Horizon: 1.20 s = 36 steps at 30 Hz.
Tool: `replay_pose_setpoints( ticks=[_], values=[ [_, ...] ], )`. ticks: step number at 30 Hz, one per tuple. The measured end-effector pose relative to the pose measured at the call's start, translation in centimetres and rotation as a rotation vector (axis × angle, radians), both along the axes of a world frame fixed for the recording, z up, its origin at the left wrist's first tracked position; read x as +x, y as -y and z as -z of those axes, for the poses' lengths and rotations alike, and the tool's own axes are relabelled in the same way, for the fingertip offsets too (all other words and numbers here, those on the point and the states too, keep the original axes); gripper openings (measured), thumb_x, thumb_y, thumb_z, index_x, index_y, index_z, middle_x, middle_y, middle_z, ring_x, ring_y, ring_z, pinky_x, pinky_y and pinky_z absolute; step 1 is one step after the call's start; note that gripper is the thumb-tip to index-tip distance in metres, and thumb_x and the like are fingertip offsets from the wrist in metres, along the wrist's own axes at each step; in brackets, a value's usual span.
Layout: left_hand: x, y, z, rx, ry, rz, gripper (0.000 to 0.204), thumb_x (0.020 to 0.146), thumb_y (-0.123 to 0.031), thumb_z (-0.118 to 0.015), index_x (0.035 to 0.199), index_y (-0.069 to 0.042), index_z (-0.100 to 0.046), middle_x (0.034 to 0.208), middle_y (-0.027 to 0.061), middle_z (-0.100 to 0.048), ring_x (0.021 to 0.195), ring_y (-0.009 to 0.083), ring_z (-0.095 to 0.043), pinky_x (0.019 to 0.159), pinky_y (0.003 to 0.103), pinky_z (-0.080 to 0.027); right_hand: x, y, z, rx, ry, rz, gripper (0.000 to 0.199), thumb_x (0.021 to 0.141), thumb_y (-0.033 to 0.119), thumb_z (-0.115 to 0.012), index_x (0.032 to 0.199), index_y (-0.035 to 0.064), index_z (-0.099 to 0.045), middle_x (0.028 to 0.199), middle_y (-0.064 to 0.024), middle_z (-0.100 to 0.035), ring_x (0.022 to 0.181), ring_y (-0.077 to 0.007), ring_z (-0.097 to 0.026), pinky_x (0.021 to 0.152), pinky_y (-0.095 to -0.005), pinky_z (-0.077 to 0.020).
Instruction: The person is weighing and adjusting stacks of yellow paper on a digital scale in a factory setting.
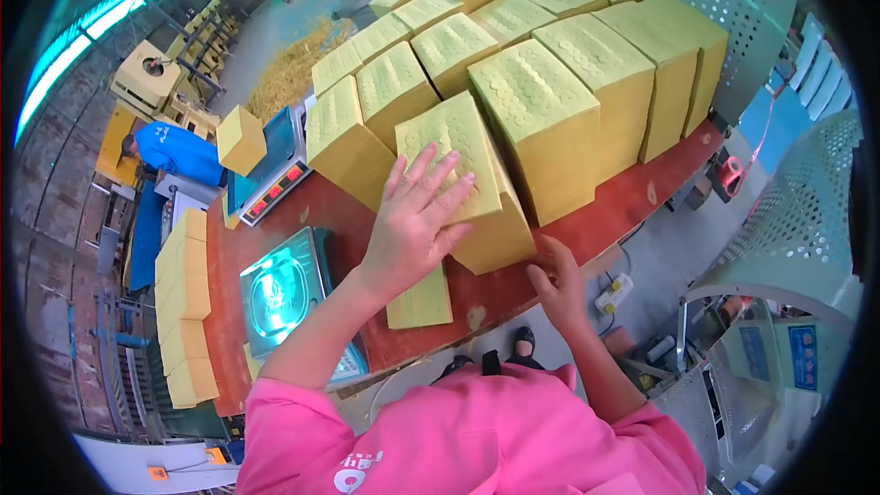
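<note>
A stack of yellow embossed paper sheets (451, 133) stands at the near edge of the other stacks, its upper part sitting slightly askew over the lower. My left hand (412, 220) lies on its top and near side with fingers spread. Close to the stack's lower right corner is my right hand (561, 286), thumb and fingers apart; whether it touches the paper I cannot tell. A thin yellow sheet or small pile (422, 302) lies on the red table (632, 209), just below my left hand.
Several tall yellow paper stacks (541, 96) fill the table's far side. To the left are a shiny weighing scale (275, 298) and another scale (286, 191) with a red lit display, bearing a yellow block (241, 140). A person in blue (179, 148) bends farther left. Perforated metal (811, 202) curves at right.
</note>
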<state>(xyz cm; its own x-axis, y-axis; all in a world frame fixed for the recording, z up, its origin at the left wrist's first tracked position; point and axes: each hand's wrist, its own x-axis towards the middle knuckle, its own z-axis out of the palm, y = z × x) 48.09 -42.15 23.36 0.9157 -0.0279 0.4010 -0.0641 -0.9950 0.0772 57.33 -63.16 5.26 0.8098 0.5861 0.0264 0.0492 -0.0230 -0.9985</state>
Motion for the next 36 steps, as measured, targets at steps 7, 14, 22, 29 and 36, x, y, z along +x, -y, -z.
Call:
replay_pose_setpoints(
  ticks=[7,14,22,29,36],
  values=[
    [1.6,0.3,1.2,-0.160,0.118,-0.057,0.041,0.093,-0.022,-0.062,0.131,-0.008,-0.059,0.138,0.0163,-0.054,0.131,0.0362,-0.047,0.112,0.054,-0.031,0.6,-1.1,0.2,-0.127,0.171,0.032,0.044,0.086,0.009,-0.067,0.127,0.0023,-0.054,0.114,-0.0163,-0.061,0.097,-0.0264,-0.066,0.079,-0.0335,-0.0555],
    [2.6,0.6,1.2,-0.124,0.098,-0.111,0.038,0.098,-0.025,-0.056,0.130,-0.006,-0.060,0.138,0.0162,-0.055,0.131,0.0362,-0.049,0.112,0.051,-0.032,1.0,-1.2,0.7,-0.123,0.266,0.091,0.034,0.085,0.008,-0.067,0.118,0.0023,-0.059,0.104,-0.0142,-0.064,0.091,-0.0260,-0.065,0.075,-0.0354,-0.0535],
    [2.7,-0.4,-0.6,-0.002,-0.083,0.021,0.044,0.099,-0.031,-0.054,0.135,-0.006,-0.055,0.144,0.0171,-0.049,0.135,0.0341,-0.044,0.114,0.048,-0.030,0.9,-1.2,0.6,-0.160,0.304,0.082,0.033,0.084,0.007,-0.067,0.116,0.0023,-0.061,0.105,-0.0160,-0.064,0.093,-0.0309,-0.065,0.076,-0.0376,-0.0528],
    [1.7,-2.3,0.0,-0.977,0.252,-0.263,0.067,0.102,-0.044,-0.045,0.148,0.002,-0.031,0.155,0.0212,-0.030,0.144,0.0299,-0.030,0.118,0.041,-0.020,0.8,-1.4,0.9,-0.156,0.415,0.102,0.034,0.083,0.004,-0.067,0.116,0.0031,-0.061,0.101,-0.0135,-0.063,0.087,-0.0265,-0.065,0.072,-0.0349,-0.0533],
    [3.3,-1.9,1.7,-1.725,0.340,-0.404,0.053,0.103,-0.041,-0.048,0.136,0.001,-0.048,0.132,0.0089,-0.058,0.117,0.0167,-0.057,0.101,0.034,-0.045,0.8,-1.6,0.3,-0.205,0.398,0.096,0.035,0.080,0.007,-0.068,0.115,0.0018,-0.061,0.107,-0.0162,-0.065,0.099,-0.0344,-0.062,0.085,-0.0402,-0.0508]
  ],
)
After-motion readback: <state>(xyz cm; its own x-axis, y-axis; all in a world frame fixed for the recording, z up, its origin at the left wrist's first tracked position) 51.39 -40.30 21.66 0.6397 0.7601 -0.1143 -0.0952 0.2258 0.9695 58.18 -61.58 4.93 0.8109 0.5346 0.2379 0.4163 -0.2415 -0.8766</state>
